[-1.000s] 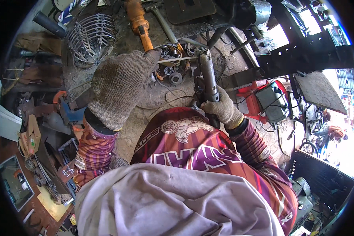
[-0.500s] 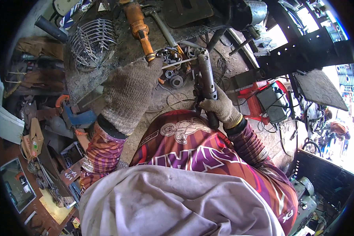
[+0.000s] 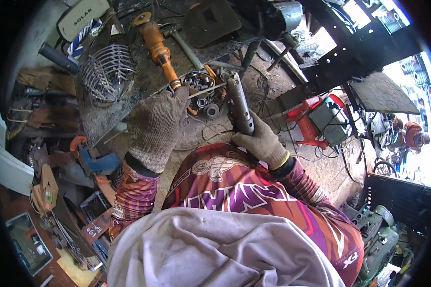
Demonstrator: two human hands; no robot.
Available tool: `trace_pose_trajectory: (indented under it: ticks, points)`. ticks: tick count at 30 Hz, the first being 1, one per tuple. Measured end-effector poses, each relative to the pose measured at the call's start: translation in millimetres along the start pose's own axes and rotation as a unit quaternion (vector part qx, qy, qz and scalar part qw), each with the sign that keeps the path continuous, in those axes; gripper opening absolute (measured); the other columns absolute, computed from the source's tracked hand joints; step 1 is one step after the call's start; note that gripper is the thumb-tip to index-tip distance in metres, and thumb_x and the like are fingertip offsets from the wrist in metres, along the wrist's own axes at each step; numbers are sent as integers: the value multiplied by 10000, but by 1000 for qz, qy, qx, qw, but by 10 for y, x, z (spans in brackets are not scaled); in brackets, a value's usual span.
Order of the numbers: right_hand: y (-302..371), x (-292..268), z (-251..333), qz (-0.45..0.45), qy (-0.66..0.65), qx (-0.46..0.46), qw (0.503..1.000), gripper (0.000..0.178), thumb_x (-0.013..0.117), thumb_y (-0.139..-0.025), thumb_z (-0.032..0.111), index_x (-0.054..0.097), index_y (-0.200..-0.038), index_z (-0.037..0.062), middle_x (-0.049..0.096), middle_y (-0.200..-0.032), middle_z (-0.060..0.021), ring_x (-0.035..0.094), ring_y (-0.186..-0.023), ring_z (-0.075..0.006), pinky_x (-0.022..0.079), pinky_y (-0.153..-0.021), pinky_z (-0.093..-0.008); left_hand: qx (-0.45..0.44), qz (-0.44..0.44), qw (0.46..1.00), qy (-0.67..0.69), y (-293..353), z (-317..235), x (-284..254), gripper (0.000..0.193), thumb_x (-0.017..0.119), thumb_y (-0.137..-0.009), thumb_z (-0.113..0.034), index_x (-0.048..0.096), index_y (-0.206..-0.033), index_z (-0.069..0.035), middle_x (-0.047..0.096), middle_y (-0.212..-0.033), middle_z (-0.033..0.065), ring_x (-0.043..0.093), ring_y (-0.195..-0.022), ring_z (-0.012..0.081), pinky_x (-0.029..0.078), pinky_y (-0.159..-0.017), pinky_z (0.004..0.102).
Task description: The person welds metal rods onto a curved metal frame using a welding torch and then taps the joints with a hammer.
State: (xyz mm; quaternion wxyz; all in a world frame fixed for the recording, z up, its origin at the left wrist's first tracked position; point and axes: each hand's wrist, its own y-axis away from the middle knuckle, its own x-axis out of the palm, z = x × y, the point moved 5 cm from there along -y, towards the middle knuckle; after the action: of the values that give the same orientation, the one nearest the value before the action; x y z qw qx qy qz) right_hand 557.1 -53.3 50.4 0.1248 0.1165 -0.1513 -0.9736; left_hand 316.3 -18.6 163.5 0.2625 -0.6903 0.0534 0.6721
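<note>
A grey steel tube with small holes along its side slants up from my gloved right hand, whose fingers wrap its lower part. My gloved left hand is closed, its palm and fingertips mostly hidden under the back of the glove. From it a thin pale rod points right, its tip close to the tube's upper end; whether they touch I cannot tell. Just beyond the left hand lies an orange angle grinder on the dark workbench, its narrow end near my fingers.
A bowl of nuts and bolts and loose metal rings lie past my hands. A hammer lies beside the grinder, a wire cage to the left. A red-and-grey machine with cables stands right; another person is at far right.
The tube has tilted, its upper end leaning left, and a dark coiled part below my right hand no longer shows. The whole view has shifted slightly. Both hands keep their closed grip.
</note>
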Motion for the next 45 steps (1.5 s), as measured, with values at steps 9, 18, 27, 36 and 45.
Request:
trace_pose_trajectory:
  ticks: [9,18,27,36,45]
  points:
    - [-329,-787,141,-264,-72,-99,957,346,676,-972,222,615,-1223,-9,681,-939,-39,654,-793,-115,555,-696,-289,135,-279,947,-80,-993,-631,-631,461,732,-833,-290,660,-1268,-156,671,-1141,46,675,-1053,212,555,-892,454]
    - [-927,-2892,676,-237,-393,-322,828,323,614,-1044,269,602,-1233,7,670,-1008,-108,684,-905,-224,581,-745,-346,137,-91,977,134,-840,-691,55,394,750,-868,-271,689,-1234,-139,645,-1294,50,613,-1164,260,501,-967,444]
    - [-1370,-3076,515,-221,-408,-281,840,297,644,-1026,249,614,-1283,104,648,-943,-16,606,-736,-110,521,-613,-278,-58,-17,926,372,-688,-333,761,265,698,-917,-170,718,-1138,-25,732,-1092,171,720,-974,321,562,-845,405]
    - [-1907,-3066,153,-116,-306,-318,890,379,545,-1071,300,569,-1337,32,669,-1122,-76,679,-915,-179,574,-786,-335,-126,113,929,329,-497,-336,1334,257,679,-942,-219,718,-1137,-56,726,-1081,174,712,-972,351,558,-843,426]
    - [-2188,-2916,-42,-93,-327,-247,908,432,578,-1060,361,551,-1357,48,635,-1150,-52,638,-988,-170,553,-803,-331,-137,116,919,351,-317,-458,1231,254,695,-922,-139,698,-1135,-1,725,-1069,200,708,-1009,359,550,-886,430]
